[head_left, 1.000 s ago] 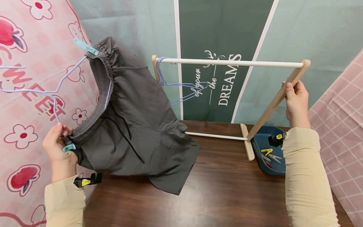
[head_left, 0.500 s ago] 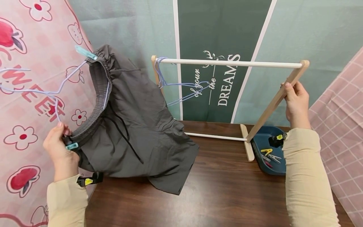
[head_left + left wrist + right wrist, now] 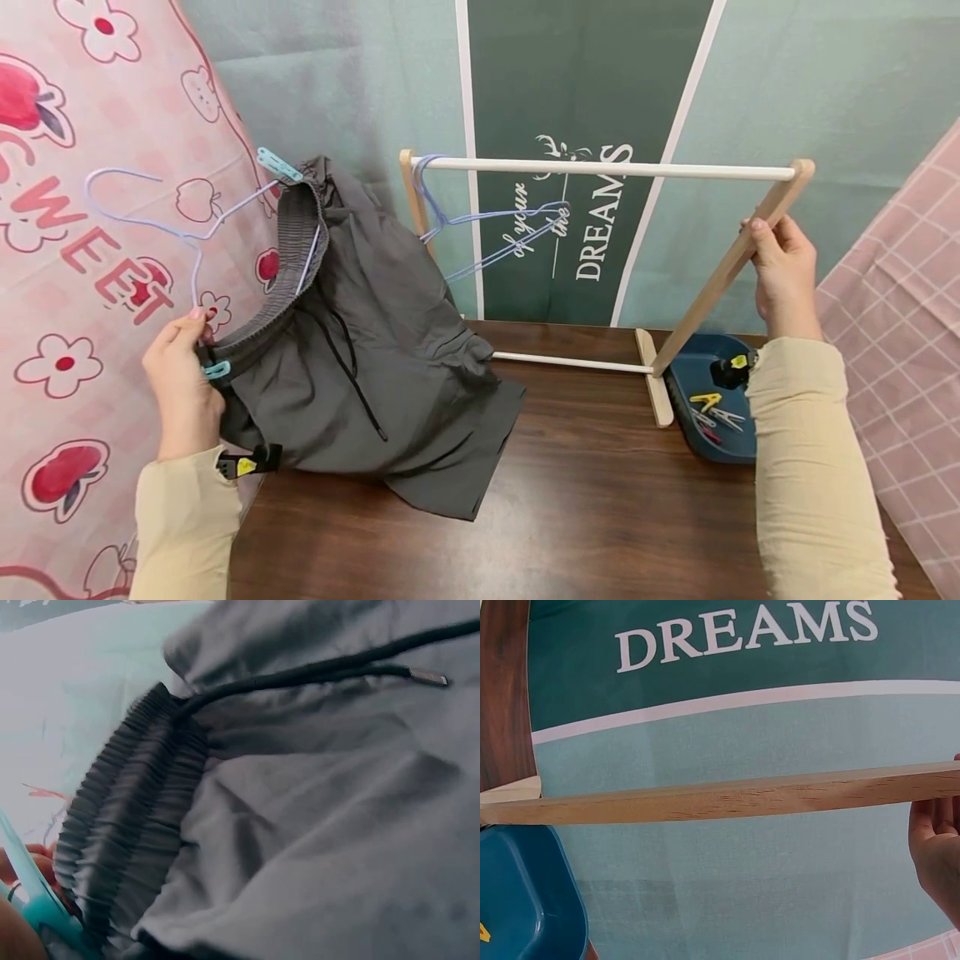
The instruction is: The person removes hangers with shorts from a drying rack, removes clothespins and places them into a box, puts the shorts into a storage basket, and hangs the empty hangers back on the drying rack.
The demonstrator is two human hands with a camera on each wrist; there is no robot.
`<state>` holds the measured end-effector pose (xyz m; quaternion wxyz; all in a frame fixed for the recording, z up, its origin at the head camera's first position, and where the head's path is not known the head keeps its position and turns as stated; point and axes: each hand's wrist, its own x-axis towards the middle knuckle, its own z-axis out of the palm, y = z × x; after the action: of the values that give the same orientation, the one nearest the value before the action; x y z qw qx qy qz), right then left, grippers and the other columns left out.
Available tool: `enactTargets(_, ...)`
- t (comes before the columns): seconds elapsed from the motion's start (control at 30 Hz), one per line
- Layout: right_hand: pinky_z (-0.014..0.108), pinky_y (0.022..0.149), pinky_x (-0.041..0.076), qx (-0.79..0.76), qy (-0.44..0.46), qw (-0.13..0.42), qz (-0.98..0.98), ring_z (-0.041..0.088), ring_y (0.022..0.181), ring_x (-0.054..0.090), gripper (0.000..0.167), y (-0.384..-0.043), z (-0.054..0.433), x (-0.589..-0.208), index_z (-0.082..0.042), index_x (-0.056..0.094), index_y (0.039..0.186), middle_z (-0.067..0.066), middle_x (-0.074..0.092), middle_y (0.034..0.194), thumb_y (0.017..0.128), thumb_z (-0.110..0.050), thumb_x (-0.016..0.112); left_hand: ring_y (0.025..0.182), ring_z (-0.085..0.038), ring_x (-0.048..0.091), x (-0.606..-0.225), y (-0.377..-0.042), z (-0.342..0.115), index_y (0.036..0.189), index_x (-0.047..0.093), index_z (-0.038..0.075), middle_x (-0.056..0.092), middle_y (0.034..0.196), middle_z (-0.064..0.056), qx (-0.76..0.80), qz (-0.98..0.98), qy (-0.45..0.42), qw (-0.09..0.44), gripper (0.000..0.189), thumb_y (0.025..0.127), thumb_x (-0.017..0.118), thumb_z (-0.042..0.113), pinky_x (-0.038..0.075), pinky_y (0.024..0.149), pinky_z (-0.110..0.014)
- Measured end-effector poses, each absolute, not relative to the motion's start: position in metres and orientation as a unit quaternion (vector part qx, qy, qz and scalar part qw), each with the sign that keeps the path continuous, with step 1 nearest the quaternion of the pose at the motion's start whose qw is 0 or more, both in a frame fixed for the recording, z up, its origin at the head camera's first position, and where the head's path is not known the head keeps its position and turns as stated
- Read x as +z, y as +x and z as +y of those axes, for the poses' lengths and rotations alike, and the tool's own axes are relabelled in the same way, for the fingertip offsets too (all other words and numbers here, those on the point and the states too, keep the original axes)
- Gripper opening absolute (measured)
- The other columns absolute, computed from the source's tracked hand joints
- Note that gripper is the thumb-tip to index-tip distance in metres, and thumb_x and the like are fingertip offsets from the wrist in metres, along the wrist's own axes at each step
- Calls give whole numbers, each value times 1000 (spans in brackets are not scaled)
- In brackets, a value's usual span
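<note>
My left hand (image 3: 182, 379) grips a lilac wire hanger (image 3: 150, 223) and the waistband edge of dark grey drawstring shorts (image 3: 390, 350). Two teal clothespins (image 3: 279, 164) clip the elastic waistband to the hanger, one at each end; the nearer clothespin (image 3: 45, 907) sits by my left fingers in the left wrist view. The hanger's hook points left, and the legs of the shorts hang toward the right. My right hand (image 3: 786, 267) holds the wooden upright (image 3: 716, 287) of a small clothes rack, thumb in front. Its other fingers are partly hidden behind the wood.
The rack's white top rail (image 3: 607, 167) carries more lilac hangers (image 3: 495, 221) at its left end. Behind the right upright stands a blue tray (image 3: 712, 446) holding several clothespins (image 3: 705, 402). Patterned cloths surround the brown table (image 3: 570, 517).
My left hand has moved right and slightly up, bringing the hanger and shorts closer to the rack. The hook has come fully into view. My right hand stays on the upright.
</note>
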<state>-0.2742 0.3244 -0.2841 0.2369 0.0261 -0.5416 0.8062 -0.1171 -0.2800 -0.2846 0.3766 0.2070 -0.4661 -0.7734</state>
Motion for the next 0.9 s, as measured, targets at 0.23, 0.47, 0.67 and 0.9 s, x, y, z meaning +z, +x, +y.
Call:
enactTargets(0.23, 15, 78, 47, 807, 23, 236, -541, 10, 91, 58, 18, -273, 325, -284, -9, 68, 107, -1, 64, 90, 89, -10, 65, 54, -12, 46, -259, -126, -275, 67, 68, 0, 56, 54, -2, -833, -381, 215, 338, 26, 91, 58, 0, 38, 55, -18)
enactTargets(0.47, 17, 82, 45, 803, 27, 230, -550, 9, 92, 58, 19, -272, 325, -284, -9, 68, 107, -1, 64, 91, 89, -12, 66, 54, -15, 43, -243, -126, -272, 78, 63, -4, 52, 58, -6, -850, -314, 192, 378, 15, 91, 56, -1, 38, 54, -20)
enactTargets(0.67, 15, 78, 47, 809, 27, 227, -542, 11, 93, 57, 18, -273, 325, -284, -9, 68, 107, 0, 64, 91, 89, -9, 65, 58, -15, 41, -234, -130, -267, 73, 60, -7, 47, 57, -7, -819, -299, 136, 469, 20, 91, 51, -7, 36, 55, -18)
enactTargets(0.9, 15, 77, 49, 818, 25, 223, -530, 11, 91, 59, 16, -274, 325, -284, -8, 69, 105, 1, 64, 92, 89, -7, 65, 59, -15, 39, -229, -142, -263, 67, 59, -5, 42, 54, -5, -773, -328, 106, 532, 25, 90, 50, -11, 35, 61, -19)
